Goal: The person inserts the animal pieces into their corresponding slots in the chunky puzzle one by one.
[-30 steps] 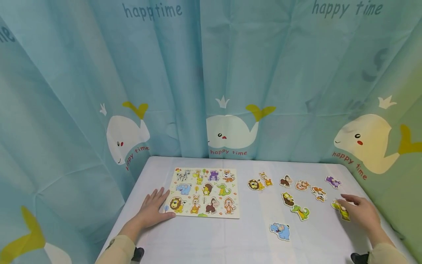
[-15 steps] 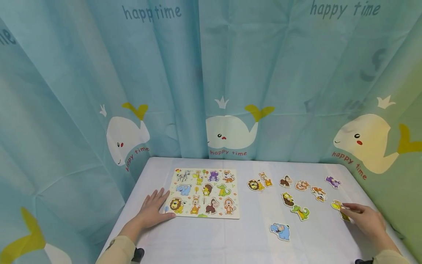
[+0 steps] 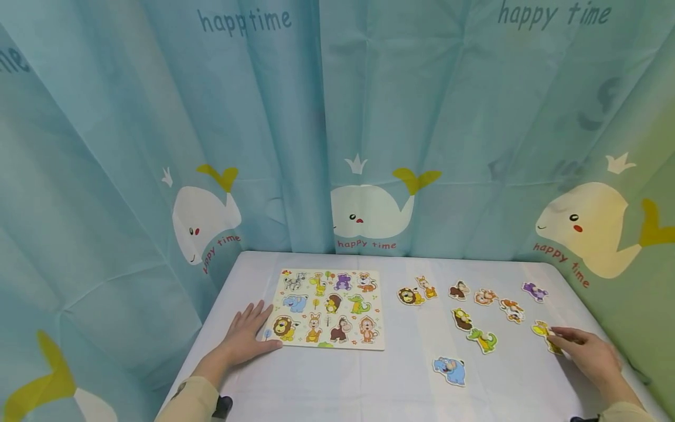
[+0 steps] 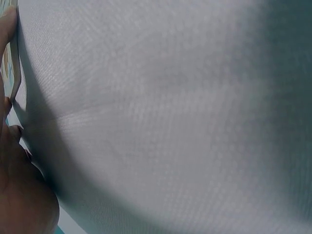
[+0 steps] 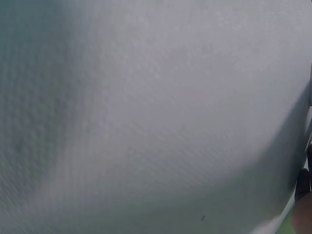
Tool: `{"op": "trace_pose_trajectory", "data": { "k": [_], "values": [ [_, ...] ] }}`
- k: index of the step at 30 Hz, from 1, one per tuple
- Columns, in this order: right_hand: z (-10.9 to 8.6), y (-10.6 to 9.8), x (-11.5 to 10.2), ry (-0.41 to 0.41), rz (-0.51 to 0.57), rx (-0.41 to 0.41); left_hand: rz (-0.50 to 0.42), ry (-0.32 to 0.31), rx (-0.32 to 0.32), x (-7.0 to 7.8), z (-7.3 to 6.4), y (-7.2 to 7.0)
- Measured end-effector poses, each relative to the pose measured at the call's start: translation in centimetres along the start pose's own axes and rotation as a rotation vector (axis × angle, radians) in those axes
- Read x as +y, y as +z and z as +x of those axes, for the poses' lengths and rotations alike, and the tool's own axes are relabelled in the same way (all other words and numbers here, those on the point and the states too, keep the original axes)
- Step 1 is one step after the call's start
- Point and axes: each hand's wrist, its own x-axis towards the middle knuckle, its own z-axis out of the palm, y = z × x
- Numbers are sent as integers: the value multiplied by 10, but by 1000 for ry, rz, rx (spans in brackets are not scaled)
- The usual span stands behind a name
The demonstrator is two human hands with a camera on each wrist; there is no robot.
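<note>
The animal puzzle board (image 3: 328, 344) lies flat on the table's left half, printed with rows of animals. My left hand (image 3: 245, 335) rests with spread, fairly straight fingers at its left edge, the thumb at the near left corner. In the left wrist view part of that hand (image 4: 24, 200) shows beside the board's edge (image 4: 15, 58). At the table's right side my right hand (image 3: 590, 354) pinches the giraffe puzzle piece (image 3: 541, 329) with thumb and forefinger. The piece lies on or very near the cloth; its lower part is partly covered. The right wrist view catches only a sliver of the hand (image 5: 302, 212).
Loose knobbed pieces lie between board and right hand: lion (image 3: 408, 296), kangaroo (image 3: 428, 288), gorilla (image 3: 459, 290), monkey (image 3: 484, 298), tiger (image 3: 511, 310), hippo (image 3: 535, 292), hedgehog (image 3: 462, 320), crocodile (image 3: 482, 341), elephant (image 3: 450, 371). A whale-print curtain (image 3: 364, 117) hangs behind the white table (image 3: 337, 387).
My right hand has drawn back slightly toward the lower right, uncovering more of the giraffe piece, and its fingers have closed at the piece. The left hand and board have stayed put.
</note>
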Motion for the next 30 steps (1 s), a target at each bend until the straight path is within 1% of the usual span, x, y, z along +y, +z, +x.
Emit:
{"op": "trace_pose_trajectory", "data": {
  "k": [10, 19, 30],
  "values": [
    [-1, 0, 5, 17, 3, -1, -6, 12, 1, 0, 3, 2],
    [0, 2, 8, -23, -28, 23, 1, 10, 7, -1, 2, 2],
    [2, 4, 8, -68, -37, 24, -2, 2, 2, 1, -1, -1]
  ]
}}
